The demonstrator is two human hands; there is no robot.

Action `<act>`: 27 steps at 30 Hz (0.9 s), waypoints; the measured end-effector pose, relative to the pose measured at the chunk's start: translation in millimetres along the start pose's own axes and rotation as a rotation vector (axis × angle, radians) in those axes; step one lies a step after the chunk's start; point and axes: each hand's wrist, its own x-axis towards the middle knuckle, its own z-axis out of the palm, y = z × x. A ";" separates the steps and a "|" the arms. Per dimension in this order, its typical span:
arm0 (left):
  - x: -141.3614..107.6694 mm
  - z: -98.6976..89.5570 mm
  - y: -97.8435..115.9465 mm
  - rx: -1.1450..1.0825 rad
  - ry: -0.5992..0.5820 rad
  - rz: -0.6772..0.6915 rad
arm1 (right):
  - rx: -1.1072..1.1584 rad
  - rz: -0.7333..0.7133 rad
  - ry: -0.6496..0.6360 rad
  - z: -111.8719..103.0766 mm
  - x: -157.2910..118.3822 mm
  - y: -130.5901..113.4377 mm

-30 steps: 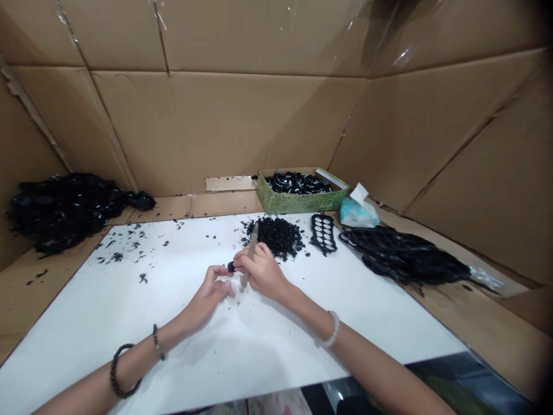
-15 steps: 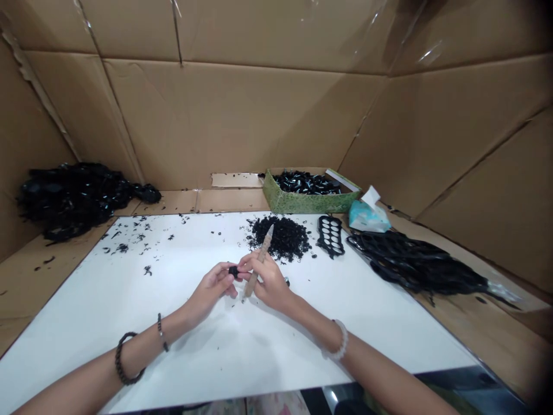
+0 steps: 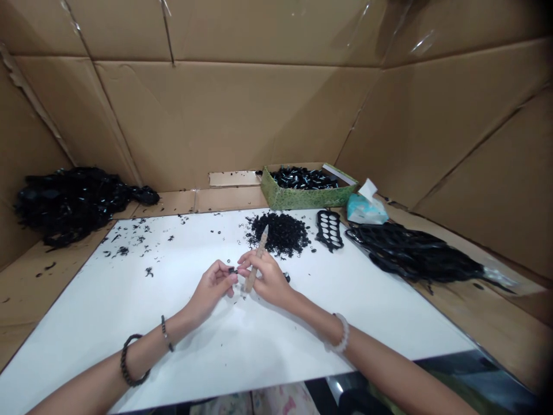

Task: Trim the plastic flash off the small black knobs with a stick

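My left hand is closed in a pinch on a small black part, whose exact kind is too small to make out. My right hand grips a slim craft knife with a tan, wrapped-looking handle; its pointed blade aims away from me. The right fingertips meet the black part beside the left ones. Just beyond the knife tip lies a heap of tiny black rings and bits. A small dark shiny piece rests by the right hand, partly hidden by it.
Behind the heap stands a green box full of black pieces. To its right are a black sheet with holes, a tissue pack and a bundle of black sheets. Black scrap lies at left; cardboard walls enclose the white table.
Between the fingertips, the black part has been turned and shows less of itself. A tiny ring is now visible on the table just beyond the left fingers. The view has shifted slightly.
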 end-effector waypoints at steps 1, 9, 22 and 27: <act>-0.4 0.5 0.2 0.010 0.004 0.003 | 0.016 0.021 -0.005 0.0 0.2 -0.6; 0.3 1.2 -3.6 0.030 -0.006 0.030 | 0.022 0.149 -0.032 -0.2 0.6 2.8; 0.0 -2.6 4.4 -0.112 0.041 -0.068 | -0.100 -0.001 0.135 -7.6 -4.7 5.3; -0.6 -3.0 4.0 -0.128 0.030 -0.072 | -0.080 -0.002 0.111 -4.6 -10.2 4.7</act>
